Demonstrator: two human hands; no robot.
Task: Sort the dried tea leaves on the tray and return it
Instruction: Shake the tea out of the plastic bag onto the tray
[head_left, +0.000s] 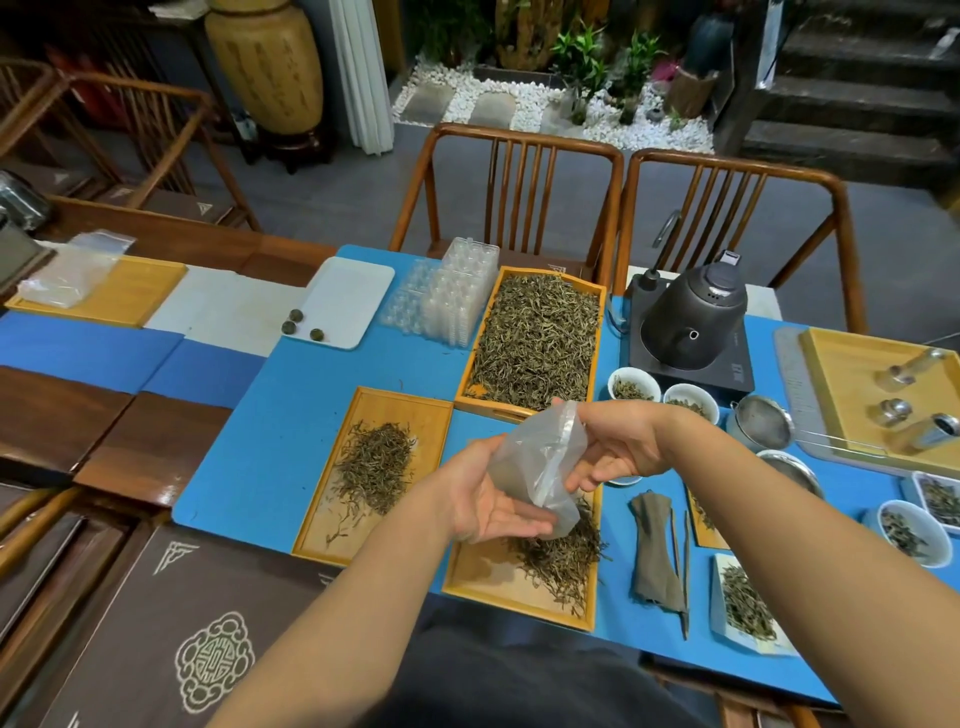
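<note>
My left hand (483, 493) and my right hand (618, 447) both hold a clear plastic bag (540, 462) above a wooden tray (478, 577) near me, which carries a pile of dried tea leaves (566, 556). The left palm is under the bag's bottom; the right fingers pinch its upper edge. A second wooden tray (405, 410) to the left bears a smaller heap of leaves (376, 462). A larger, deeper tray (600, 332) farther back is full of loose tea leaves (540, 338).
A dark kettle (693, 312) on its base stands at the back right, with white cups (634, 382), a strainer (761, 421) and small dishes of leaves (909, 530) around it. Clear plastic moulds (457, 291) and a white tray (348, 296) lie behind. Two chairs (519, 140) face the table.
</note>
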